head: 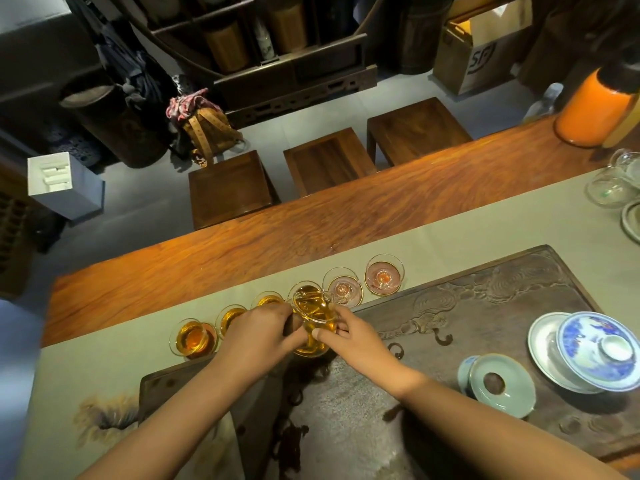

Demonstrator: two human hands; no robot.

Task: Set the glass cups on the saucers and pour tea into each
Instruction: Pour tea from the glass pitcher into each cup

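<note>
A row of glass cups on saucers runs along the grey table runner (pixel 467 216). The three cups at the left (pixel 192 337) (pixel 231 317) (pixel 267 301) hold amber tea. Two cups at the right (pixel 343 284) (pixel 385 273) stand on pink saucers and hold almost nothing. I hold a glass pitcher of tea (pixel 313 317) tilted over the row, above a cup that it hides. My left hand (pixel 263 332) grips its handle side. My right hand (pixel 349 336) steadies its body from the right.
A dark carved tea tray (pixel 485 306) lies in front of me. On it stand a blue-and-white lidded bowl (pixel 599 351) and a celadon dish (pixel 498 382). Glassware (pixel 613 181) and an orange thermos (pixel 592 109) are far right. Three wooden stools (pixel 329 164) stand beyond the table.
</note>
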